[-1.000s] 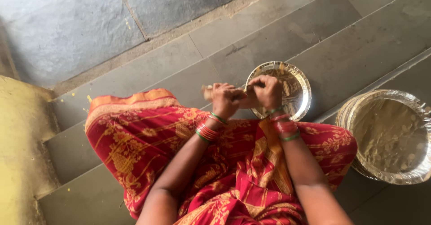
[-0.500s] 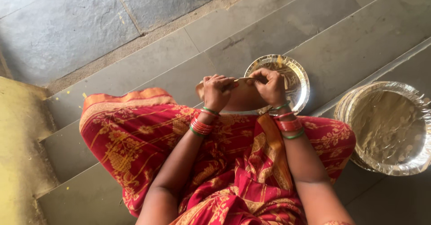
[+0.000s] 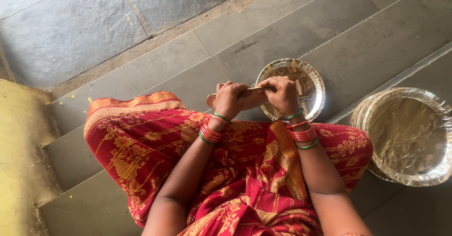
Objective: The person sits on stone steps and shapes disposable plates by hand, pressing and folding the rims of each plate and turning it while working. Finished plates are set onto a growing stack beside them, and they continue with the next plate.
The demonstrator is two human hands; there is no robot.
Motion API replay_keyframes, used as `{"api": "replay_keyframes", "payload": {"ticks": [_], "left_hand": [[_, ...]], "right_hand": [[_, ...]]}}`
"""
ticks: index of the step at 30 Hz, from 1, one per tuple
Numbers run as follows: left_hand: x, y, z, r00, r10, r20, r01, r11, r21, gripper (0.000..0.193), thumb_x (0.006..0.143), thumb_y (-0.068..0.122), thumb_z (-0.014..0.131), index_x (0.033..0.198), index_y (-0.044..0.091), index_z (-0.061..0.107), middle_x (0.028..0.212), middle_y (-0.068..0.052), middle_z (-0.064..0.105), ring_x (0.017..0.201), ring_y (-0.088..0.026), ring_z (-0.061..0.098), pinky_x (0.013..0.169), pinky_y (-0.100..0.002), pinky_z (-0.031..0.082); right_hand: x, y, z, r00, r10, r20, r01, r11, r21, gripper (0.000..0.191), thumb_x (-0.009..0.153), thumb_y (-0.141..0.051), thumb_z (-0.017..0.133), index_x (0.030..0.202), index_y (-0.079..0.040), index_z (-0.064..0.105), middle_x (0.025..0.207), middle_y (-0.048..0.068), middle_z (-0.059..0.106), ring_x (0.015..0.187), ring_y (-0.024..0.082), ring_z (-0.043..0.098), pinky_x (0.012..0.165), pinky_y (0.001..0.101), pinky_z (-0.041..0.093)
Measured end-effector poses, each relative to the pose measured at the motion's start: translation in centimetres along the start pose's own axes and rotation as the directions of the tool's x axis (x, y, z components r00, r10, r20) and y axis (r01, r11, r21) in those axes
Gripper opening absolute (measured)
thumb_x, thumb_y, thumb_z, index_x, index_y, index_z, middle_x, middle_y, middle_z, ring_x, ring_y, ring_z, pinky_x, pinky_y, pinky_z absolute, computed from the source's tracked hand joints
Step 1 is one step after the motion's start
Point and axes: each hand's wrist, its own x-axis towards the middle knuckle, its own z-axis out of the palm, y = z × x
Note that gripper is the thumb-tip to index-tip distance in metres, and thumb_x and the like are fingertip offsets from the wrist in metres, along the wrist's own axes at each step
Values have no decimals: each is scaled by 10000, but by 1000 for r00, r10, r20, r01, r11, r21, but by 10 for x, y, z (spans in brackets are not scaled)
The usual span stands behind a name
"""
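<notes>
1. The person is sitting on grey stone steps [image 3: 301, 33], red and yellow patterned cloth [image 3: 155, 146] draped over the lap, and is holding both hands out in front of the knees.
2. The left hand [image 3: 230, 99] and the right hand [image 3: 282, 94] are working close together, each one closed around an end of the same thin, flat tan strip [image 3: 252, 93]; the left is gripping its near-left end, the right is pinching the other end with the fingers curled down.
3. The strip is being held in the air, just over the near rim of a small silver foil plate [image 3: 310, 83] that is lying on the step; whether it is touching that rim I cannot tell.
4. The strip's long axis is running roughly left to right across the person's front, its right end tipped slightly upward and pointing toward the plate.
5. As to progress: a few pale scraps are lying in the small plate, so some work seems done, but the strip in hand is looking whole, so I judge this piece barely started.
6. A stack of larger foil plates [image 3: 405, 137] is waiting untouched on the step at the person's right.
</notes>
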Motion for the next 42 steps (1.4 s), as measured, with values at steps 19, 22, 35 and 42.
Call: {"api": "replay_keyframes", "payload": {"ticks": [19,22,35,42], "left_hand": [[-1,-6,-2,997,58,-56,-65,987,-146,137,742,112,708,815,200,784,810,26,710,857,-176,626,852,-298,432],[-1,-6,1,987,87,-138,-85,996,21,162,711,113,715,842,163,796,766,8,711,834,-203,624,848,-358,377],[1,-19,15,981,155,-119,-164,984,-72,139,709,182,734,832,186,799,749,17,701,796,-187,648,858,-371,403],[-3,-23,24,977,181,-109,-191,978,-84,128,744,183,721,855,188,785,818,-5,731,837,-191,667,884,-376,411]], "right_hand": [[-8,-10,18,992,94,-79,-96,995,-11,125,785,-11,831,734,-122,804,736,11,773,640,136,682,607,316,531],[-3,-19,16,959,279,52,-284,952,119,125,768,-6,806,801,-126,808,781,23,765,688,127,715,605,302,548],[-5,-18,19,984,-4,-177,15,998,60,122,761,-5,771,772,-126,763,770,17,760,721,168,723,780,349,555],[2,4,14,985,-15,-174,-6,993,-120,90,703,10,834,745,-57,789,762,79,763,736,222,709,731,363,540]]}}
